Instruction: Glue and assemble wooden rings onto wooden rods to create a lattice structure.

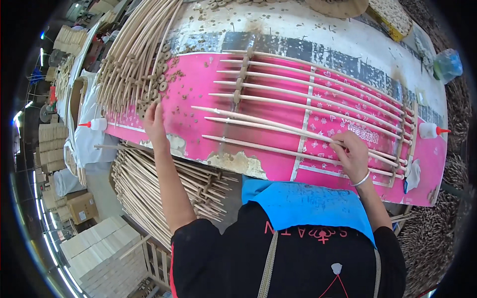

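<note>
Between the thumb and fingers of my right hand (pixel 351 153) is a long, pale wooden rod (pixel 263 120), tilted across the sheet. Several similar rods (pixel 318 97) lie side by side on the pink sheet (pixel 198 74). A notched wooden strip (pixel 241 79) crosses under their left part, and small wooden blocks join them at the right ends. My left hand (pixel 155 123) reaches to small wooden rings (pixel 162 85) at the edge of a rod bundle. Its fingers are pinched together; what they hold, if anything, is too small to make out.
A big bundle of rods (pixel 134 54) covers the table's far left. More rods (pixel 154 184) are stacked below the near edge. Glue bottles with red tips stand left (pixel 98 124) and right (pixel 428 130). A white cloth (pixel 412 175) lies near the right end.
</note>
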Available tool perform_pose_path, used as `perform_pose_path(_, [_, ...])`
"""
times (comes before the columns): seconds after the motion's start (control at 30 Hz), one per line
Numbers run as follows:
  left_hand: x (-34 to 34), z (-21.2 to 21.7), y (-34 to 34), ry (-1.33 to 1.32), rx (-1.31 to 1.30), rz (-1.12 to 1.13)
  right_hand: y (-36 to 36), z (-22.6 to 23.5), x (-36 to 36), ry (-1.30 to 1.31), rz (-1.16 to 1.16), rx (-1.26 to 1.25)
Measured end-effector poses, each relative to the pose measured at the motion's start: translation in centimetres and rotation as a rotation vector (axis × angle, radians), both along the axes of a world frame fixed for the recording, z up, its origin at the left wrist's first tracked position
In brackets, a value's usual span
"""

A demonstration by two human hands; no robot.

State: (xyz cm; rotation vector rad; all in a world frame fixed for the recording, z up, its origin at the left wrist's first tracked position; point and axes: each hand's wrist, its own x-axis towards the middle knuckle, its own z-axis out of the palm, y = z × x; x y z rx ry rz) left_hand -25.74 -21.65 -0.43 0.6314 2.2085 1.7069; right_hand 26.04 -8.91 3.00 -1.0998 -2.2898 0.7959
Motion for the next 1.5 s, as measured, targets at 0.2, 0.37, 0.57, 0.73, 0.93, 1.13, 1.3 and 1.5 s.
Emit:
perform_pose_path(0.2, [5.8, 1.4, 1.1, -0.582, 0.205, -0.278, 0.7, 0.6, -0.8, 0.057, 0.013, 0.052])
perform_pose_path(0.37, [7.2, 1.7, 1.6, -0.669, 0.241, -0.394, 0.9, -0.1, -0.1, 0.062, -0.016, 0.037])
perform_pose_path(0.57, [7.3, 1.6, 1.5, -0.654, 0.174, -0.381, 1.2, 0.3, 0.3, 0.053, -0.013, 0.061])
perform_pose_path(0.73, [7.7, 1.6, 1.6, -0.665, 0.206, -0.388, 1.2, 0.3, 0.7, 0.077, -0.018, 0.061])
perform_pose_path(0.93, [8.5, 1.8, 1.6, -0.671, 0.196, -0.409, 1.1, 0.2, 0.9, 0.072, -0.014, 0.066])
perform_pose_path(1.13, [9.7, 2.2, 1.8, -0.672, 0.172, -0.409, 1.3, 0.5, 0.3, 0.050, 0.006, 0.085])
perform_pose_path(1.3, [11.0, 1.6, 2.0, -0.673, 0.187, -0.442, 1.7, 1.5, -1.3, 0.071, 0.013, 0.171])
perform_pose_path(1.5, [11.7, 1.9, 0.8, -0.653, 0.230, -0.393, 1.5, 2.2, -1.9, 0.080, 0.052, 0.147])
